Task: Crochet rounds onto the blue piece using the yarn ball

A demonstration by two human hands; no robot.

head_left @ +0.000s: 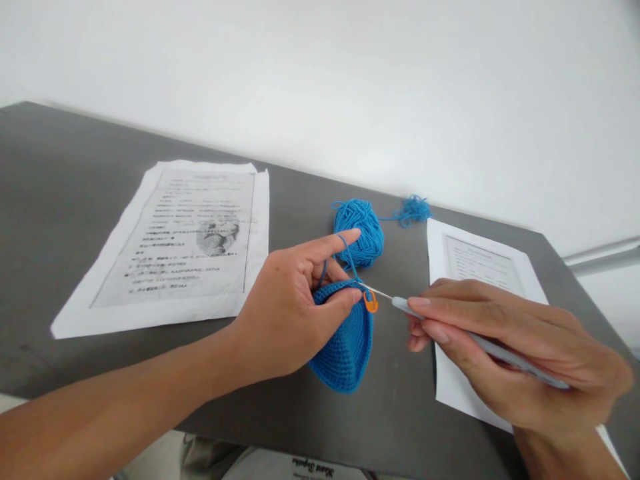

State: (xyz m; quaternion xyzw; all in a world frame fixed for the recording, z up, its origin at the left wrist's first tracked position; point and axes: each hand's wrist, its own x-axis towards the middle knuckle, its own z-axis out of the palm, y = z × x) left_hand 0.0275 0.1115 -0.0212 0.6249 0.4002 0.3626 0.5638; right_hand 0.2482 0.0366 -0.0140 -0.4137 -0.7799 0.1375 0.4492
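A blue crocheted piece (345, 350) hangs from my left hand (295, 307), pinched at its top edge between thumb and fingers. Blue yarn runs over the raised index finger of that hand. In my right hand (510, 347) is a crochet hook (500, 350) with a grey handle, held like a pen; its metal tip meets the top edge of the blue piece near the left thumb. An orange stitch marker (371, 302) is clipped to that edge. Just beyond the left hand lies a ball of blue yarn (363, 233).
On the dark grey table (300, 413), a printed sheet (185, 233) lies to the left and another printed sheet (483, 260) lies partly under my right hand. A small tangle of blue yarn (414, 210) rests near the back edge, against a white wall.
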